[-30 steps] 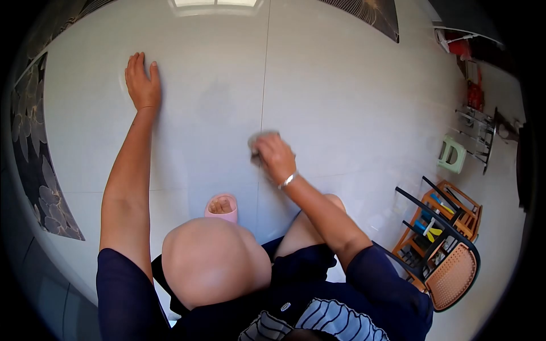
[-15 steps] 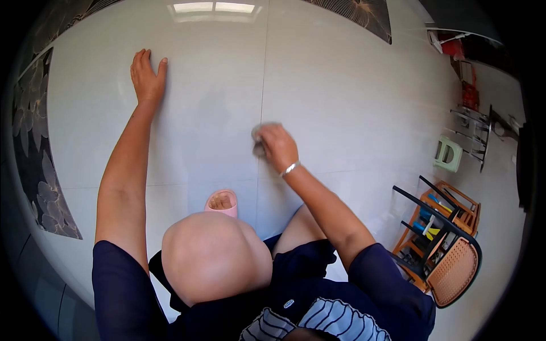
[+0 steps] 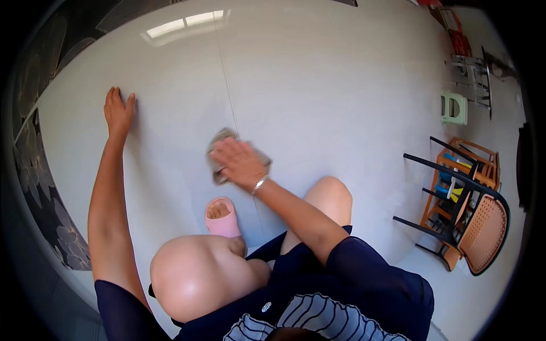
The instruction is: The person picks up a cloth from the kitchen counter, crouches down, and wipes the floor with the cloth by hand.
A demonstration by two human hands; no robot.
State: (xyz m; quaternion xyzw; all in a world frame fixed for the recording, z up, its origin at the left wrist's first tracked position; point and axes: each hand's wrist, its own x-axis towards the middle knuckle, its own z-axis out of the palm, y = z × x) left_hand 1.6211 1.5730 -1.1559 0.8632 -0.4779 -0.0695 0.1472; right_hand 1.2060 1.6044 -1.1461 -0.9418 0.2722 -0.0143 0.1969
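My right hand (image 3: 240, 163) lies over a grey-brown cloth (image 3: 223, 136) and presses it to the pale tiled floor (image 3: 330, 91). The cloth is spread out, its edges showing on both sides of the hand; the palm hides its middle. A silver bracelet (image 3: 259, 184) circles the right wrist. Farther off to the left, my left hand (image 3: 119, 115) rests on the floor with thumb and fingers apart, holding nothing. Between my arms, a pink slipper (image 3: 226, 223) is on my foot, close in front of my bent knee.
Dark floral panels (image 3: 48, 187) run along the left edge. On the right stand a black-framed chair with a woven back (image 3: 482, 233), a wooden rack (image 3: 480, 156) with small colourful items, a pale green stool (image 3: 454, 108) and a metal rack (image 3: 475, 79).
My right hand has moved left and slightly nearer, and the cloth, bunched before, is now spread under it. The view has turned and shifted; my left hand stays planted on the floor.
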